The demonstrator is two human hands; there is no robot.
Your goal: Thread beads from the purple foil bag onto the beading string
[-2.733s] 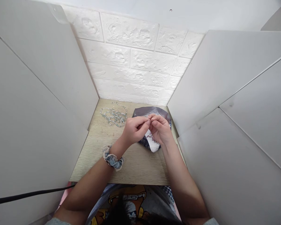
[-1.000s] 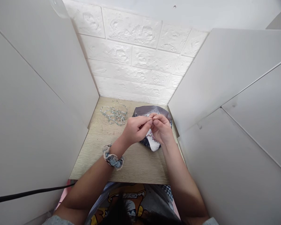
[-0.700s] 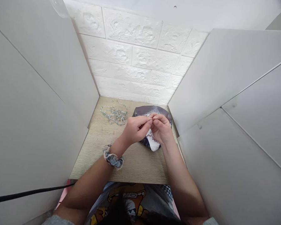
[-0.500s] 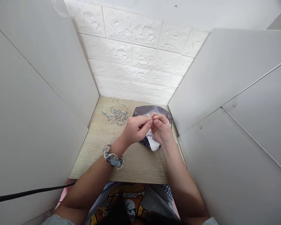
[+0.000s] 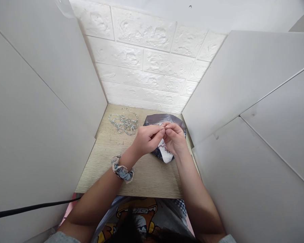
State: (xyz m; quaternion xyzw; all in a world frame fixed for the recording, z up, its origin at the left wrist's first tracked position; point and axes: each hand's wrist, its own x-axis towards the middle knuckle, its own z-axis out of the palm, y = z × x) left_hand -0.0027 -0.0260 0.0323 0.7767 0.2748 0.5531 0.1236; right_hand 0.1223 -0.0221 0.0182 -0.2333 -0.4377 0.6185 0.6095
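Observation:
My left hand (image 5: 149,139) and my right hand (image 5: 176,141) meet over the far right part of the wooden table. Thumb and fingertips of each are pinched together, and the two pinches touch. Whatever lies between them is too small to make out. Beneath them sits an open dark bag (image 5: 153,119) with a silvery inside, largely covered by my hands. A white sheet (image 5: 167,156) lies in its front part, with a strand of small reddish beads (image 5: 163,145) on it, partly behind my right hand.
To the left of the bag, a tangled strand of pale green and white beads (image 5: 124,124) lies on the table (image 5: 149,179). White panels (image 5: 86,77) flank both sides, and a white brick-pattern wall (image 5: 147,79) closes the back. A scrunchie (image 5: 122,169) circles my left wrist.
Almost nothing differs. Both hands keep the same pinch over the bag, and the beads and bag stay where they were.

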